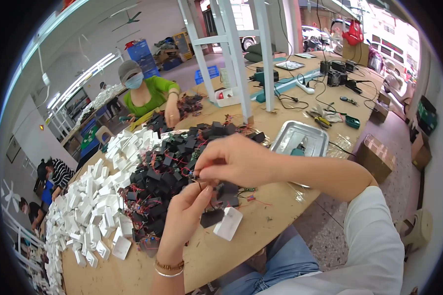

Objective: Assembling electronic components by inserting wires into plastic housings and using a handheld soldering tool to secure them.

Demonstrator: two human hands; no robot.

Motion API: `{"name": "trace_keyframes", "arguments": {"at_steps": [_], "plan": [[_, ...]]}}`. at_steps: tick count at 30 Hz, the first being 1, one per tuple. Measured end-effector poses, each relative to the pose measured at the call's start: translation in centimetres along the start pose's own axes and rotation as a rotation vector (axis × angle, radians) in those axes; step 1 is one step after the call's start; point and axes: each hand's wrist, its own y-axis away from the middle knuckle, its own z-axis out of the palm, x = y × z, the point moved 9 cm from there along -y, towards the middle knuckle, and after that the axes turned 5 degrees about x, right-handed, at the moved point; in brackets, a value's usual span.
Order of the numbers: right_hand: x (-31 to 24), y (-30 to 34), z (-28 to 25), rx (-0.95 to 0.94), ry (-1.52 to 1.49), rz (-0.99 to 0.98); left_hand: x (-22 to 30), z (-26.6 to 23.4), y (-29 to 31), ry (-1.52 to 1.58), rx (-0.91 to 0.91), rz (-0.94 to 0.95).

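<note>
My left hand (182,211) and my right hand (238,158) meet above the near edge of a heap of small black boxes (157,174) with red wires. Thumb and fingers of both are pinched together around thin dark wire (200,185); its ends are hidden by the fingers. Just below them is a flat black piece (212,218); I cannot tell whether the wire joins it. Touching or close beside that piece, a white plastic case (228,223) rests on the wooden table (261,216). Small green circuit boards (248,190) with wires lie to the right.
Many white plastic cases (91,201) are heaped at the left. A metal tray (325,140) holding a tool stands right of my right hand, with pliers (322,121) and gloves beyond. Across the table a person in green (150,98) reaches into the parts. White posts (231,59) rise behind.
</note>
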Motion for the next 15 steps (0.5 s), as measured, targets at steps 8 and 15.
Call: {"name": "trace_keyframes", "arguments": {"at_steps": [8,15], "plan": [[9.7,-2.1,-16.4,0.421,0.379,0.2,1.7,-2.0,1.9,0.039,0.138,0.14],[21.9,-4.7,-24.4,0.721,0.711,0.234,-0.3,-2.9,3.5,0.074,0.166,0.114]]}}
